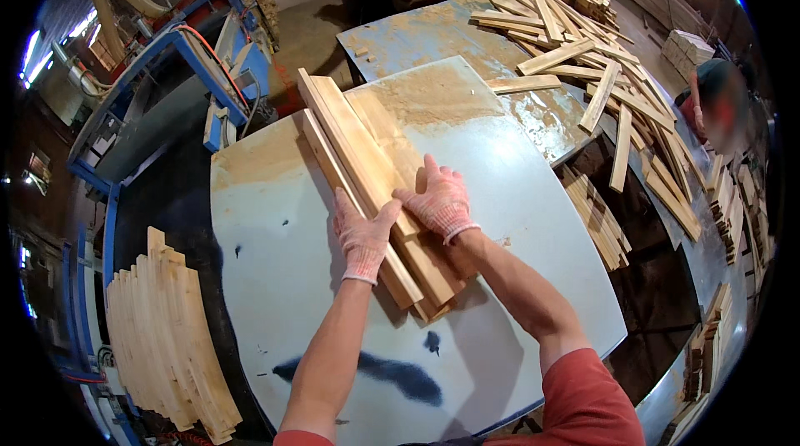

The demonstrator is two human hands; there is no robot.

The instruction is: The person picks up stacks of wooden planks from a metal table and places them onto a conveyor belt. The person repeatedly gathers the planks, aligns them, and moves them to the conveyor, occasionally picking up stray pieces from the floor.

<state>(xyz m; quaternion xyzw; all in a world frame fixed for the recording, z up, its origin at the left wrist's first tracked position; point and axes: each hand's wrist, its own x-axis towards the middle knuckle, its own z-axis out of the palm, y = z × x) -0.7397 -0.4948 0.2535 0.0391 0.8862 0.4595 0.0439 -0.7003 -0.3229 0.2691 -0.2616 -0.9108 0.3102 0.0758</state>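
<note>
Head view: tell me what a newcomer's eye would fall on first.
The gloved left hand and gloved right hand on the wooden boards near the picture's centre would likely draw the eye first. Next comes the jumbled heap of planks at upper right, then the row of pale boards at lower left.

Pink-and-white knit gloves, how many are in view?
2: one on the left hand, at the left of the stacked pale wooden planks; one on the right hand, at their right. Any worn by the co-worker cannot be made out.
</note>
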